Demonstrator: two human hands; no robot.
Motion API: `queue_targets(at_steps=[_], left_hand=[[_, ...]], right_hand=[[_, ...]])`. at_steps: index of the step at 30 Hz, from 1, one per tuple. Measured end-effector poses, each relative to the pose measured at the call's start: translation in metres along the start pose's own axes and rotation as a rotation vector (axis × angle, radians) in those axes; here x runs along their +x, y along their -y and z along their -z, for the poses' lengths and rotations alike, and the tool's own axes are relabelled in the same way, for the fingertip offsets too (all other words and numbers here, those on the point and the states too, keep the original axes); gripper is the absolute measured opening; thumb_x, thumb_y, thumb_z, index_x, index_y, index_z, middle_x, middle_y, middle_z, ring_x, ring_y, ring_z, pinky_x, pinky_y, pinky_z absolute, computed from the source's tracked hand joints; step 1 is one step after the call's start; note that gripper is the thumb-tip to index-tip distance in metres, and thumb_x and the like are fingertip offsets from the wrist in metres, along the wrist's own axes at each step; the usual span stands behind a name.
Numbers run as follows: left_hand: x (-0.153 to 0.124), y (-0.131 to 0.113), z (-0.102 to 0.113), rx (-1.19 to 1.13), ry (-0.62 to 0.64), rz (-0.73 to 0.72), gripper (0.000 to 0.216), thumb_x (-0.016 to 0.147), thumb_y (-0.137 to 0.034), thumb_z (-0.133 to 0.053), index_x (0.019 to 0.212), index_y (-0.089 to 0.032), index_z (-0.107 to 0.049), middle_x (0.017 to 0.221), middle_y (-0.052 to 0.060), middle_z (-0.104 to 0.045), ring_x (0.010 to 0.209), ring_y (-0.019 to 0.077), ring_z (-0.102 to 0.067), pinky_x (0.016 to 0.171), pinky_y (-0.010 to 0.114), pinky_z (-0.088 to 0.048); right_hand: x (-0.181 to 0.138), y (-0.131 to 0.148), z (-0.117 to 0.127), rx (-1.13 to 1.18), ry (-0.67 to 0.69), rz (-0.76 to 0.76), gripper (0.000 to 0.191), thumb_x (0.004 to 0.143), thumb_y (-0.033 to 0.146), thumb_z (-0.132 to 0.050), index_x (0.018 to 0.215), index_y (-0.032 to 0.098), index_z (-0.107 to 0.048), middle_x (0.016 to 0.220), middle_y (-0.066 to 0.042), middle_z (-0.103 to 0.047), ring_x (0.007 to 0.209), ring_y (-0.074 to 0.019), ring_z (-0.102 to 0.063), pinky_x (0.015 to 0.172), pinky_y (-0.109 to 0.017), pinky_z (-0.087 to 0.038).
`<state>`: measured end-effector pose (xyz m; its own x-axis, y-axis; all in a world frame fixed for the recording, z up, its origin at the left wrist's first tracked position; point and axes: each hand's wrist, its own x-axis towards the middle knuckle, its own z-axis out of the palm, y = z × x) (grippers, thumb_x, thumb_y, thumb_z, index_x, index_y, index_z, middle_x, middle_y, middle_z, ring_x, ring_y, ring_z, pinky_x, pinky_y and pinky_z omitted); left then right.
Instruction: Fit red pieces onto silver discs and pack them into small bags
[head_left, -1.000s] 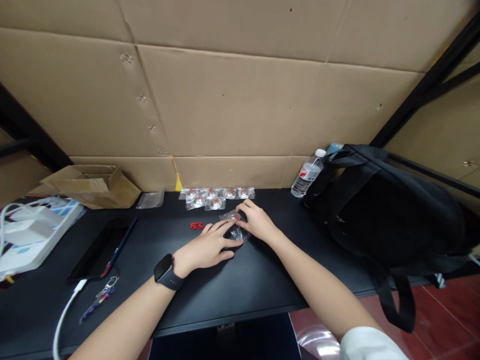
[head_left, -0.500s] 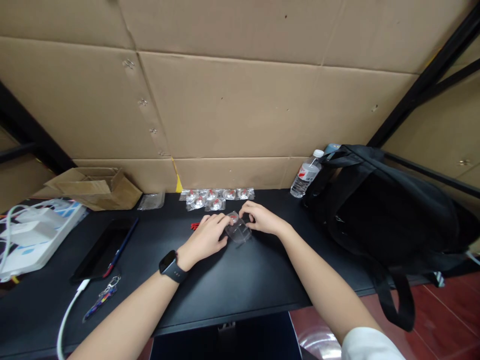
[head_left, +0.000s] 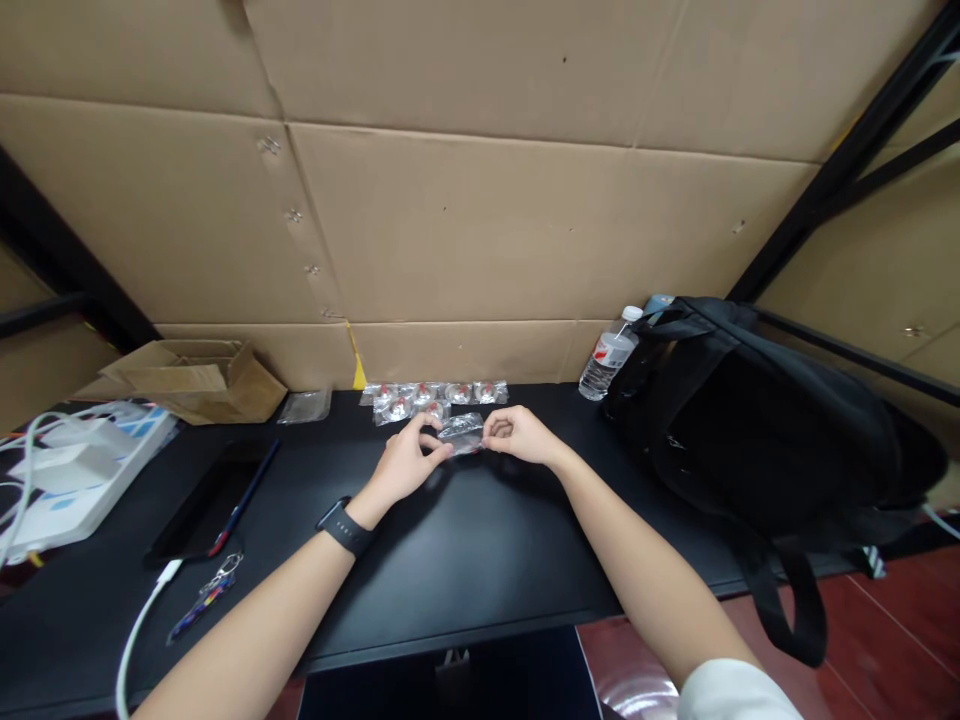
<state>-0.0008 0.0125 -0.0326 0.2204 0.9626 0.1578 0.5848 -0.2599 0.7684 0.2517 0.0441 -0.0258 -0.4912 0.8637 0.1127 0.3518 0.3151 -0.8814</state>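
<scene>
Brown corrugated cardboard sheets (head_left: 480, 220) form the backdrop behind a black matte tabletop (head_left: 465, 560). At table centre, the left hand (head_left: 405, 462) and the right hand (head_left: 517, 436) hold one small clear plastic bag (head_left: 461, 435) between them. The left hand pinches the bag's 9 o'clock end with thumb and fingers; the right hand, fingers curled, pinches its 3 o'clock end. The bag spans the gap between both hands, raised slightly above the tabletop. A black smartwatch (head_left: 343, 526) sits on the left wrist.

At 12 o'clock from the bag, just beyond it, lies a row of clear packets with red-and-white contents (head_left: 431, 395). At 2 o'clock stands a clear plastic water bottle (head_left: 609, 355), touching a black fabric backpack (head_left: 772, 420). At 9 o'clock, well apart, lies an open brown cardboard box (head_left: 195, 380).
</scene>
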Motion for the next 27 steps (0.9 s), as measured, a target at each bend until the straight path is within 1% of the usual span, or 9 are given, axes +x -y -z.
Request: queue_targets(at_steps=[4,7,10,12,15,17,21,24,27], left_hand=[[-0.005,-0.007,-0.004,0.090,-0.025,-0.016,0.036,0.089,-0.033,-0.058,0.122,-0.028,-0.044,0.080,-0.007,-0.077,0.064,0.0163,-0.068,0.088,0.034,-0.041],[-0.007,-0.010,-0.007,0.205,0.006,-0.100,0.024,0.092,-0.030,-0.054,0.116,-0.029,-0.051,0.082,-0.006,-0.077,0.079,0.0184,-0.069,0.096,0.040,-0.033],[-0.007,-0.009,-0.010,0.288,0.025,-0.159,0.019,0.096,-0.031,-0.051,0.110,-0.029,-0.063,0.086,-0.001,-0.075,0.093,0.0217,-0.066,0.092,0.040,-0.032],[-0.008,-0.009,-0.011,0.323,0.042,-0.204,0.022,0.098,-0.033,-0.050,0.110,-0.029,-0.067,0.092,0.002,-0.074,0.101,0.0234,-0.062,0.089,0.039,-0.032],[-0.010,-0.009,-0.013,0.376,0.051,-0.272,0.027,0.101,-0.036,-0.047,0.114,-0.030,-0.070,0.106,0.004,-0.070,0.108,0.0244,-0.056,0.088,0.039,-0.034],[-0.011,-0.008,-0.013,0.420,0.034,-0.295,0.030,0.102,-0.038,-0.044,0.118,-0.033,-0.069,0.117,0.005,-0.065,0.115,0.0254,-0.051,0.089,0.040,-0.035],[-0.014,-0.007,-0.013,0.491,0.061,-0.342,0.036,0.103,-0.045,-0.040,0.129,-0.037,-0.064,0.137,0.006,-0.055,0.129,0.0292,-0.039,0.095,0.045,-0.035],[-0.015,-0.007,-0.012,0.512,0.131,-0.386,0.043,0.096,-0.052,-0.053,0.135,-0.036,-0.059,0.140,0.008,-0.053,0.131,0.0327,-0.036,0.100,0.050,-0.034],[-0.015,-0.009,-0.012,0.513,0.135,-0.392,0.045,0.091,-0.048,-0.060,0.134,-0.032,-0.059,0.136,0.009,-0.057,0.130,0.0334,-0.038,0.101,0.051,-0.034]], right_hand=[[-0.001,0.000,-0.006,-0.034,-0.023,-0.003,0.034,0.074,0.020,-0.068,0.105,0.020,-0.056,0.073,0.001,-0.073,0.056,-0.0114,-0.061,0.058,-0.020,-0.047],[-0.007,0.006,-0.005,-0.117,0.023,-0.031,0.055,0.074,0.013,-0.064,0.125,0.024,-0.046,0.071,0.005,-0.072,0.053,-0.0108,-0.061,0.059,-0.020,-0.047],[-0.011,0.013,-0.001,-0.193,0.061,-0.019,0.065,0.075,0.008,-0.060,0.136,0.025,-0.041,0.070,0.006,-0.071,0.056,-0.0110,-0.063,0.062,-0.020,-0.048],[-0.011,0.017,0.000,-0.274,0.093,0.020,0.057,0.078,0.007,-0.059,0.132,0.024,-0.051,0.072,0.004,-0.071,0.060,-0.0113,-0.064,0.066,-0.021,-0.048],[-0.011,0.020,0.000,-0.453,0.102,0.034,0.036,0.082,0.008,-0.057,0.112,0.023,-0.069,0.072,0.002,-0.069,0.064,-0.0117,-0.063,0.068,-0.021,-0.045],[-0.012,0.021,0.000,-0.591,0.074,0.029,0.033,0.081,0.008,-0.057,0.105,0.023,-0.074,0.078,0.000,-0.067,0.069,-0.0133,-0.062,0.067,-0.023,-0.043],[-0.018,0.023,-0.002,-0.799,0.101,0.072,0.043,0.072,0.008,-0.064,0.111,0.023,-0.073,0.111,-0.008,-0.062,0.098,-0.0225,-0.059,0.077,-0.028,-0.046],[-0.020,0.025,-0.006,-0.852,0.101,0.114,0.054,0.069,0.010,-0.070,0.123,0.019,-0.067,0.131,-0.014,-0.054,0.115,-0.0299,-0.050,0.091,-0.038,-0.046],[-0.019,0.028,-0.010,-0.838,0.060,0.168,0.050,0.076,0.012,-0.068,0.125,0.022,-0.064,0.128,-0.012,-0.057,0.113,-0.0279,-0.050,0.093,-0.041,-0.044]])
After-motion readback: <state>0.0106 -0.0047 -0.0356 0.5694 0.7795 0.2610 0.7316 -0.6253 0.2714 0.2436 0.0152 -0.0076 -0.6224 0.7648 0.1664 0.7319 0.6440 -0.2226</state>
